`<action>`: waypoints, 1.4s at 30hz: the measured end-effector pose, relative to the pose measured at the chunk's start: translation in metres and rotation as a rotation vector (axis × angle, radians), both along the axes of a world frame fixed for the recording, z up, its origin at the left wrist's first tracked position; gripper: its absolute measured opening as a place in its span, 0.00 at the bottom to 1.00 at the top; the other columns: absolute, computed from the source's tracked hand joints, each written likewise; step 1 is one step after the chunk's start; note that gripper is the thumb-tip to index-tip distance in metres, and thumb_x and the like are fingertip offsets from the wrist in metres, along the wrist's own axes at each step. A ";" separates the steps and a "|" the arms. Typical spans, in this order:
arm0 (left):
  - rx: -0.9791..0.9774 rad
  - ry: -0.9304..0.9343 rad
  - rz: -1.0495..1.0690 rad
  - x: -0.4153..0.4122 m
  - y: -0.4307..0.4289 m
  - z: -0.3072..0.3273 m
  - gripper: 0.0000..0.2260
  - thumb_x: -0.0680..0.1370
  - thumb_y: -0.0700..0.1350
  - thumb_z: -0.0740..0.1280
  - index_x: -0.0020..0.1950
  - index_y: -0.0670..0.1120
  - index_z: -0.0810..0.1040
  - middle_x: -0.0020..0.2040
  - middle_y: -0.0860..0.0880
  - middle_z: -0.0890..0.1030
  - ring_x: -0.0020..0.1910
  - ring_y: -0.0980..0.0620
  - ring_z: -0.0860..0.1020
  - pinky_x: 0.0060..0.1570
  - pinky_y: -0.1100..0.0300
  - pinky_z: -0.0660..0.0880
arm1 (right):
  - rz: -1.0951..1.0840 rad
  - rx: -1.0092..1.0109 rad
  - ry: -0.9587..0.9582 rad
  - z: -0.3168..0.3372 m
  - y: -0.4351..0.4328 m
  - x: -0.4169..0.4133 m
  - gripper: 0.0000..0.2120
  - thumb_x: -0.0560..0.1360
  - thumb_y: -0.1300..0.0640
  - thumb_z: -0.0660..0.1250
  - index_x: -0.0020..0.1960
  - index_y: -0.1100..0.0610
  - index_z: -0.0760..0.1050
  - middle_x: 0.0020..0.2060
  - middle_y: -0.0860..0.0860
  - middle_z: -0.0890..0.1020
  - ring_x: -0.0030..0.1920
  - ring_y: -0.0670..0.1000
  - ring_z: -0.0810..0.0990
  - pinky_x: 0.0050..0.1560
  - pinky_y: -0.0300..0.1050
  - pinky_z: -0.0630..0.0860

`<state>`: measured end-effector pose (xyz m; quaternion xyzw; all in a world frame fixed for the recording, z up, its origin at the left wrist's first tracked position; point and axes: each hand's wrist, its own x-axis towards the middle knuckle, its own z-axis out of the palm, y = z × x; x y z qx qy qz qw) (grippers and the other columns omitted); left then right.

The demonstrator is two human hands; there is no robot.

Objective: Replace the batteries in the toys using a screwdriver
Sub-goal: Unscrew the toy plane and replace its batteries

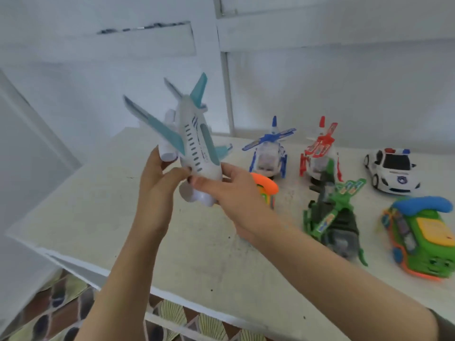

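Checking the white and teal plastic toy plane (194, 148), held up over the pale table (98, 205).
The left hand (157, 173) and right hand (229, 193) grip its nose; next, probably flip it to find the battery door.

1. Two hands in view, both bare: left hand (160, 173) over the left half of the counter (98, 205), right hand (229, 193) over its middle.
2. Left forearm (118, 279): uncovered from the wrist to the bottom of the view, past the counter's near edge.
3. Right forearm (332, 262): uncovered from the wrist back across the counter's near right part.
4. Sleeve (444, 326): dark grey-olive fabric edge on the right arm, just past the counter's near right edge. Only a sliver shows; garment type cannot be told.
5. Fingernails: look short; too blurred for more.
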<state>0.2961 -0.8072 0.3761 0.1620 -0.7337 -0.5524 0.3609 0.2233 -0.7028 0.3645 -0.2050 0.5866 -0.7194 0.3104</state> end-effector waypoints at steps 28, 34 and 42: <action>0.231 -0.271 0.029 -0.057 -0.115 -0.105 0.07 0.78 0.39 0.68 0.56 0.45 0.78 0.48 0.52 0.83 0.44 0.60 0.81 0.43 0.64 0.78 | -0.297 0.211 0.139 -0.105 -0.104 0.003 0.27 0.78 0.56 0.66 0.75 0.51 0.63 0.51 0.40 0.80 0.53 0.44 0.79 0.54 0.35 0.76; 0.268 -0.302 -0.040 -0.058 -0.120 -0.109 0.16 0.74 0.38 0.72 0.60 0.37 0.75 0.51 0.44 0.83 0.46 0.53 0.83 0.42 0.63 0.80 | -0.335 0.187 0.088 -0.107 -0.108 0.005 0.21 0.76 0.59 0.68 0.66 0.47 0.68 0.52 0.43 0.78 0.53 0.43 0.79 0.53 0.37 0.78; 0.370 -0.356 -0.087 -0.059 -0.128 -0.105 0.26 0.70 0.46 0.76 0.60 0.34 0.73 0.54 0.37 0.81 0.53 0.40 0.82 0.52 0.47 0.80 | -0.233 0.206 0.090 -0.104 -0.104 0.002 0.23 0.78 0.60 0.65 0.71 0.47 0.66 0.59 0.44 0.78 0.58 0.42 0.77 0.61 0.38 0.75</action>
